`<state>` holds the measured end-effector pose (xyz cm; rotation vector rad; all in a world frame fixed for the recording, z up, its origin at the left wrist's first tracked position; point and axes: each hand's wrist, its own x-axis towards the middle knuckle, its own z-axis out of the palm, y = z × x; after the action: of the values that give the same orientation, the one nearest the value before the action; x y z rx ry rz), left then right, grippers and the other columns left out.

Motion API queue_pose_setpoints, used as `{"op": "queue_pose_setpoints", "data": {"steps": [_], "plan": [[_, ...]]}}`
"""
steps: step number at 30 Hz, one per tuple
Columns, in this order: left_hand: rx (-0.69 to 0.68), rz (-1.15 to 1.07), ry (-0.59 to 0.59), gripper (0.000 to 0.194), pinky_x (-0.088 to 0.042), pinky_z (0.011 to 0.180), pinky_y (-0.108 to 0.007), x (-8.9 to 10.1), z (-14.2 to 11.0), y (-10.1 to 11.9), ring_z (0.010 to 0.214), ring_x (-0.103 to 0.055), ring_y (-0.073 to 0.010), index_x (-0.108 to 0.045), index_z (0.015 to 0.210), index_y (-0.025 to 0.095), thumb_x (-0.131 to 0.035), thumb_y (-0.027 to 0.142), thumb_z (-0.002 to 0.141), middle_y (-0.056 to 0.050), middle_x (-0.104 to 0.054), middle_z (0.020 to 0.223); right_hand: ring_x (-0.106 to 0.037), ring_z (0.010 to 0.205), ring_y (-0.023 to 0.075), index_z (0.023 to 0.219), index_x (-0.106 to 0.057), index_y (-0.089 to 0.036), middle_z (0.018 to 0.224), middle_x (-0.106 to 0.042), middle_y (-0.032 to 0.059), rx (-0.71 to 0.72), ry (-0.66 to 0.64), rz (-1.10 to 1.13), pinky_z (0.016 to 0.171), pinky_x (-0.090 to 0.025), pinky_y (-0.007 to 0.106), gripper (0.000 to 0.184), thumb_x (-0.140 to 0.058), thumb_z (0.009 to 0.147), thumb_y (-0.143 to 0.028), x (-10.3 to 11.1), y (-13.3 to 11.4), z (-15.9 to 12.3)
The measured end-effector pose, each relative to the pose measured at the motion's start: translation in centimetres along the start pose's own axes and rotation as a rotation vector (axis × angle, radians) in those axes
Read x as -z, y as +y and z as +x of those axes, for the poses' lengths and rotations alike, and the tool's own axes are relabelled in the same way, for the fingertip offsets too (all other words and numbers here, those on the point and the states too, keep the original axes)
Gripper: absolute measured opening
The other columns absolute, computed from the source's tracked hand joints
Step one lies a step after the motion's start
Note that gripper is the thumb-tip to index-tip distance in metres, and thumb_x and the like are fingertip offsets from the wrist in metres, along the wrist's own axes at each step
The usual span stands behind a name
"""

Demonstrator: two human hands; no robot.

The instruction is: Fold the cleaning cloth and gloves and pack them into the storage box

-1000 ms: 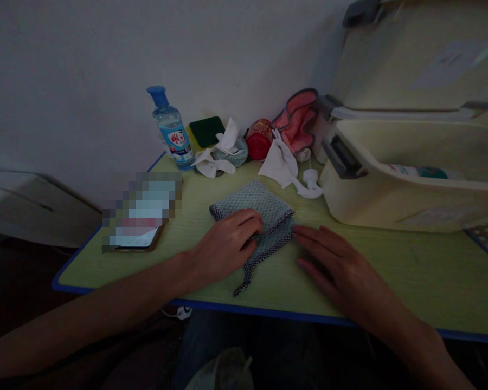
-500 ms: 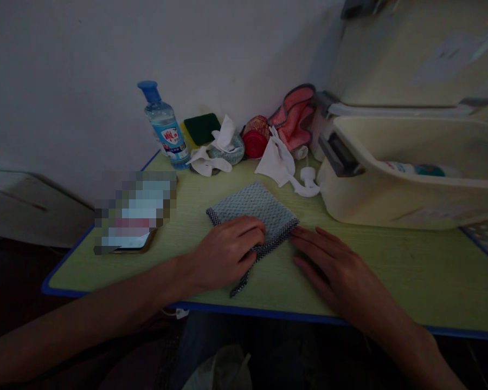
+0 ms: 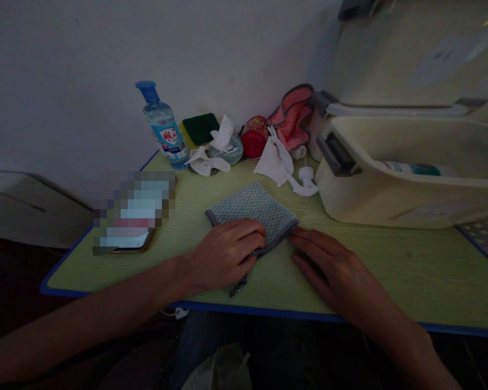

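Note:
A folded grey-blue cleaning cloth point(image 3: 257, 205) with a dark checked border lies on the pale green table point(image 3: 390, 271). Over its near left side, my left hand point(image 3: 231, 252) is closed, fingers curled and gripping the fabric near the border. A loose end of the border pokes out below that hand. My right hand point(image 3: 329, 265) rests on the tabletop with fingers stretched out, their tips touching the cloth's right corner. Its palm side is hidden from view.
Along the wall stand a blue-capped detergent bottle point(image 3: 165, 130), a green-yellow sponge point(image 3: 201, 129), crumpled white tissues point(image 3: 205, 161), a red-lidded jar point(image 3: 254, 142), a pink cloth point(image 3: 295, 122) and a white pump head point(image 3: 305, 181). A blurred phone point(image 3: 134, 211) lies left; an open cream bin point(image 3: 390, 200) stands right.

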<state>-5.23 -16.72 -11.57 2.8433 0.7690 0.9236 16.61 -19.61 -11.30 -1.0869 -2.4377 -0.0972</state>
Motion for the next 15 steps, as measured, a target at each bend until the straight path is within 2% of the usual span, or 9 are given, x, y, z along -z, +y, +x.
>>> {"op": "queue_pose_setpoints", "data": {"steps": [10, 15], "plan": [[-0.02, -0.039, -0.051, 0.014, -0.048, 0.07, -0.029, 0.15, -0.03, 0.18, 0.076, -0.057, -0.017, -0.06, 0.074, 0.012, -0.05, 0.018, 0.082, -0.009, -0.063, 0.086, -0.065, 0.095, 0.022, 0.105, -0.062, -0.007, 0.104, -0.068, 0.0149, 0.009, 0.0, -0.011, 0.085, -0.055, 0.04, 0.027, -0.042, 0.089, -0.014, -0.07, -0.02, 0.05], [0.029, -0.132, -0.079, 0.022, -0.047, 0.069, -0.027, 0.18, 0.18, -0.02, 0.076, -0.056, -0.0152, -0.059, 0.072, 0.011, -0.042, 0.012, 0.086, -0.008, -0.062, 0.083, -0.065, 0.095, 0.022, 0.104, -0.059, -0.012, 0.104, -0.067, 0.0133, 0.012, 0.02, -0.023, 0.084, -0.055, 0.04, 0.024, -0.041, 0.089, -0.015, 0.01, -0.03, -0.08]]}}
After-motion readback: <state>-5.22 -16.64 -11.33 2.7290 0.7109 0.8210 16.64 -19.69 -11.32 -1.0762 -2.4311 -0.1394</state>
